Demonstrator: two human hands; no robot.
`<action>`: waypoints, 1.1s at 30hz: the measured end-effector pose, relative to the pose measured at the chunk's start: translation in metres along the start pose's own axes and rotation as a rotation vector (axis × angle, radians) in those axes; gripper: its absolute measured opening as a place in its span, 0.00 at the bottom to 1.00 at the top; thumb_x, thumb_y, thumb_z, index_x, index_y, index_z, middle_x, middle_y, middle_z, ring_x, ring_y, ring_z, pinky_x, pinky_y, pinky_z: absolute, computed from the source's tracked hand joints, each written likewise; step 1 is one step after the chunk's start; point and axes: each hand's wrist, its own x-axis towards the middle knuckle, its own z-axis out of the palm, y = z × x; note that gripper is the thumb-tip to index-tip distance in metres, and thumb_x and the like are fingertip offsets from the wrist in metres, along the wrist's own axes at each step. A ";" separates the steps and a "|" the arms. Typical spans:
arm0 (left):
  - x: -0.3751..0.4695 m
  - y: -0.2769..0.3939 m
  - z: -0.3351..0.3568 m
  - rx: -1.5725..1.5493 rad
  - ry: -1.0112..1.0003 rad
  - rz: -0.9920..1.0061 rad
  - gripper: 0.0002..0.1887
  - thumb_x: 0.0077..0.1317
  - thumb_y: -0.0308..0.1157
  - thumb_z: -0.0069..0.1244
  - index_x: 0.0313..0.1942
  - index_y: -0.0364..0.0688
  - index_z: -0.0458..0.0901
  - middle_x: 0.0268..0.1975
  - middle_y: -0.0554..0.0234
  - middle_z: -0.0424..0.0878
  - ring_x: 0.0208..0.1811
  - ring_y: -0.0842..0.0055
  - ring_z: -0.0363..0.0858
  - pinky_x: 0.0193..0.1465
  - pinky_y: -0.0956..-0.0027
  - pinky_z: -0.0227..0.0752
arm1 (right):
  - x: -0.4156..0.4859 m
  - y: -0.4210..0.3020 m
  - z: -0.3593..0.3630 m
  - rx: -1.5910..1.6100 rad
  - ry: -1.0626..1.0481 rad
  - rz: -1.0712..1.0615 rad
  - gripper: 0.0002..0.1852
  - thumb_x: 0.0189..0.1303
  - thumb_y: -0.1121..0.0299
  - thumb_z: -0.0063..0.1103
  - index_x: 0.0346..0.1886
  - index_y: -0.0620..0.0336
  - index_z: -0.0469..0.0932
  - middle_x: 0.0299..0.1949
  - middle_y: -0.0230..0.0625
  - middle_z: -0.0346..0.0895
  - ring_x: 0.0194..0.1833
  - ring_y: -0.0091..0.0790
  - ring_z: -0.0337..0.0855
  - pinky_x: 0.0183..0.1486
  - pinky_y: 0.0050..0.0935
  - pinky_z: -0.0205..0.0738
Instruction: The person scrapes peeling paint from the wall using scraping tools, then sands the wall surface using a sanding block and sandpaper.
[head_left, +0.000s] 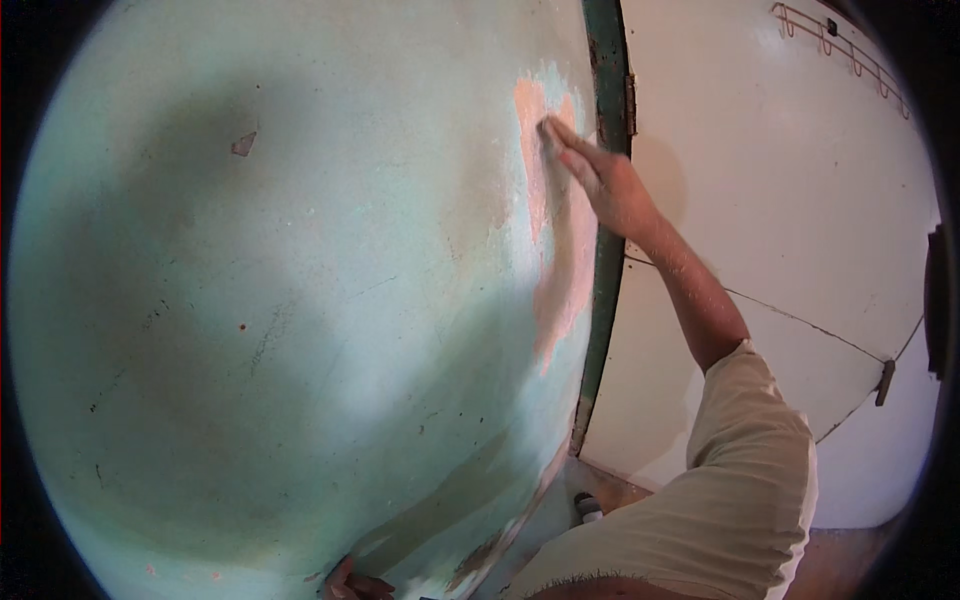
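A pale green painted wall (360, 247) fills the left and middle of the view. Near its right edge runs a long, ragged pinkish patch (566, 292), smooth and lighter than the paint. My right hand (600, 176), whitened with dust, presses a small grey pad (543, 129) flat against the upper part of this patch. The pad is mostly hidden by my fingers, so its exact kind is unclear. My left hand (356, 583) is low at the bottom edge, against or close to the wall, its fingers apart and nothing seen in them; part of it is cut off.
A dark green door frame (606, 225) with a rusty hinge (631, 105) borders the wall. Beyond it stands a pale door panel (757, 187) with a hook rack (840, 56) and a latch (885, 382). A foot in dark-and-white footwear (589, 507) shows below. The wall has a chipped spot (243, 144).
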 end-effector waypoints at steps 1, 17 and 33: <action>0.001 -0.002 0.000 -0.002 -0.003 0.003 0.31 0.72 0.59 0.31 0.28 0.40 0.74 0.17 0.64 0.75 0.13 0.85 0.62 0.15 0.77 0.52 | 0.009 0.002 -0.005 -0.020 0.044 -0.031 0.24 0.74 0.54 0.38 0.70 0.50 0.62 0.65 0.42 0.68 0.64 0.40 0.70 0.66 0.34 0.61; -0.004 -0.010 -0.008 -0.050 0.051 -0.037 0.28 0.70 0.58 0.37 0.26 0.42 0.76 0.18 0.68 0.74 0.14 0.83 0.60 0.17 0.76 0.55 | -0.007 0.004 0.005 0.094 0.051 0.090 0.25 0.73 0.54 0.40 0.67 0.54 0.64 0.63 0.42 0.70 0.63 0.44 0.71 0.64 0.33 0.64; 0.001 -0.005 -0.007 0.000 0.003 -0.134 0.30 0.69 0.59 0.38 0.23 0.42 0.76 0.18 0.63 0.77 0.15 0.82 0.64 0.18 0.74 0.56 | 0.029 0.027 -0.009 0.055 0.132 0.110 0.24 0.73 0.55 0.41 0.69 0.49 0.63 0.65 0.40 0.68 0.65 0.45 0.68 0.67 0.34 0.60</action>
